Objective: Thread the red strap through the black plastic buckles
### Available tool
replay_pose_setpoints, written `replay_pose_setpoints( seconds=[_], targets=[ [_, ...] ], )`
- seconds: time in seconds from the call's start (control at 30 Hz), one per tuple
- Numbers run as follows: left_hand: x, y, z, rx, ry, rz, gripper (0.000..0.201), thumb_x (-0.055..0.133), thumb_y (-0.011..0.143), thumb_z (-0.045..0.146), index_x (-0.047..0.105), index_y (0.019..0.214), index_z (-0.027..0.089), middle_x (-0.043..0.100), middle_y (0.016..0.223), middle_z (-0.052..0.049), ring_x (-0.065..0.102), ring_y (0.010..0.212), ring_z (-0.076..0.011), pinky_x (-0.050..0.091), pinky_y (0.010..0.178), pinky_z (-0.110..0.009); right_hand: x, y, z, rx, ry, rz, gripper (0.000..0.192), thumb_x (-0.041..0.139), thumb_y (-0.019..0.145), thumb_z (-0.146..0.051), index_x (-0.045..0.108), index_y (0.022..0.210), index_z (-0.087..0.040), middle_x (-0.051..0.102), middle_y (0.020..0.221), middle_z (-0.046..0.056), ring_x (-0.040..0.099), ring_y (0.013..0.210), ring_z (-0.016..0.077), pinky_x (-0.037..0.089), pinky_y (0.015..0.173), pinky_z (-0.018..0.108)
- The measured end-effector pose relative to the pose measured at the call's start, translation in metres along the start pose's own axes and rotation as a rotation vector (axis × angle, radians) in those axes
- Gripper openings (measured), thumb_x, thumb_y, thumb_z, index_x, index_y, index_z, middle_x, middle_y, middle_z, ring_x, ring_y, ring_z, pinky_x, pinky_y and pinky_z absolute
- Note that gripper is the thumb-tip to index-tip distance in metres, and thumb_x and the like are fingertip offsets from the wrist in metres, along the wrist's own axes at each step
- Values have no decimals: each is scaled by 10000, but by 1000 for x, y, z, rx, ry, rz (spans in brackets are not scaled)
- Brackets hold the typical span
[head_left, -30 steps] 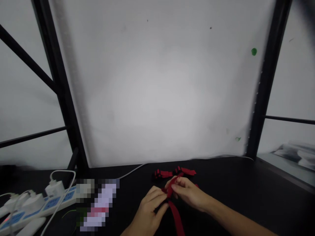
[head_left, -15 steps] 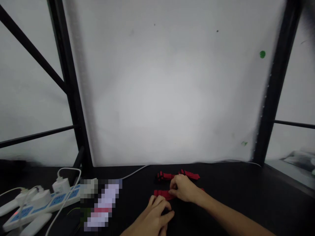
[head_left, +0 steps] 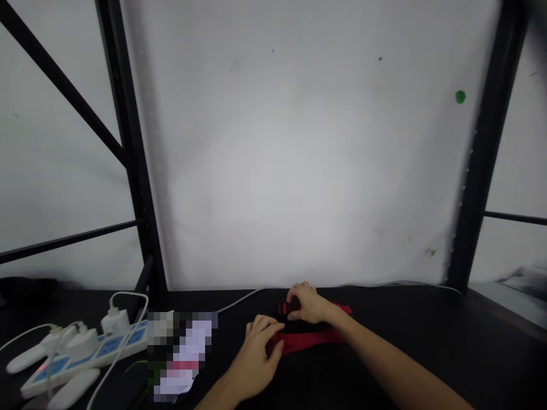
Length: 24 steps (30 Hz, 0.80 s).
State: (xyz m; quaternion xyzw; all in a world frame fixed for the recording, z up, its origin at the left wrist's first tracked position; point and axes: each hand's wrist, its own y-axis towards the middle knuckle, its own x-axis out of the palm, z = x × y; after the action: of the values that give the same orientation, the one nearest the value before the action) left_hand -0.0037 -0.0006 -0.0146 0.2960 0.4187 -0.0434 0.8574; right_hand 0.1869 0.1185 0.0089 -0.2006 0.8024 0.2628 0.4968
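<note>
Head view: the front strap (head_left: 310, 341), red, lies on the desk (head_left: 419, 353), roughly parallel to the desk's back edge; its right end passes behind the right forearm (head_left: 380, 353). The left hand (head_left: 257, 357) is at the strap's left end, thumb and fingers apart with the red webbing between them; whether they press on it cannot be told. The rear strap (head_left: 282, 309), red with black parts, lies between the front strap and the back edge. The right hand (head_left: 310, 304) is over the middle of the rear strap, fingers curled downward and thumb below them; its grip is hidden, so pinching cannot be confirmed. A red end shows beyond the wrist. A power strip (head_left: 109, 345) with white plugs (head_left: 83, 343) lies toward the desk's back left corner, beside a pixelated item (head_left: 188, 353). A thin cord (head_left: 241, 299) runs to the back edge, below the white panel (head_left: 294, 159).
</note>
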Motion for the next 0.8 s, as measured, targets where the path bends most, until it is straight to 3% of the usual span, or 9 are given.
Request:
replay_pose_setpoints(
  seconds=[0.13,0.23,0.4,0.53,0.63,0.8],
  targets=[
    [4,4,-8,-16,-5,78,337,527,878,155,606,1196,233,608,1145,-88,527,1085,-271,419,941,-493,-7,-13,0,-62,6,59,30,660,842,-234,664,861,-211,660,918,30,541,991,218,319,939,385],
    [7,5,-10,2,-3,103,381,541,855,132,588,1215,248,595,1170,-81,509,1113,-273,418,948,-495,-12,-20,0,-92,16,96,41,624,879,-233,649,909,-222,664,943,27,539,988,212,320,935,377],
    [13,6,-14,0,15,118,405,556,825,102,593,1201,248,595,1165,-74,507,1126,-270,420,947,-479,-5,-22,-5,-97,2,144,368,776,738,-400,662,1050,-242,595,1152,75,462,1100,281,323,948,428],
    [13,8,-19,-31,44,153,414,564,798,82,601,1178,243,595,1158,-71,511,1122,-268,419,938,-470,5,-21,-13,-200,-60,137,250,749,758,-442,719,915,-250,566,1175,56,437,1106,280,323,945,429],
    [11,10,-22,-45,71,162,387,553,799,77,614,1145,241,602,1135,-67,518,1109,-270,422,912,-464,10,-19,-18,-269,-130,74,199,742,769,-366,714,925,-247,579,1158,51,440,1101,278,311,956,444],
    [4,11,-26,-31,112,168,391,561,770,46,635,1104,238,610,1131,-66,521,1109,-270,416,904,-452,9,-17,-26,-240,-101,40,99,704,794,-247,666,881,-217,608,1071,45,463,1069,249,328,919,406]
  ],
)
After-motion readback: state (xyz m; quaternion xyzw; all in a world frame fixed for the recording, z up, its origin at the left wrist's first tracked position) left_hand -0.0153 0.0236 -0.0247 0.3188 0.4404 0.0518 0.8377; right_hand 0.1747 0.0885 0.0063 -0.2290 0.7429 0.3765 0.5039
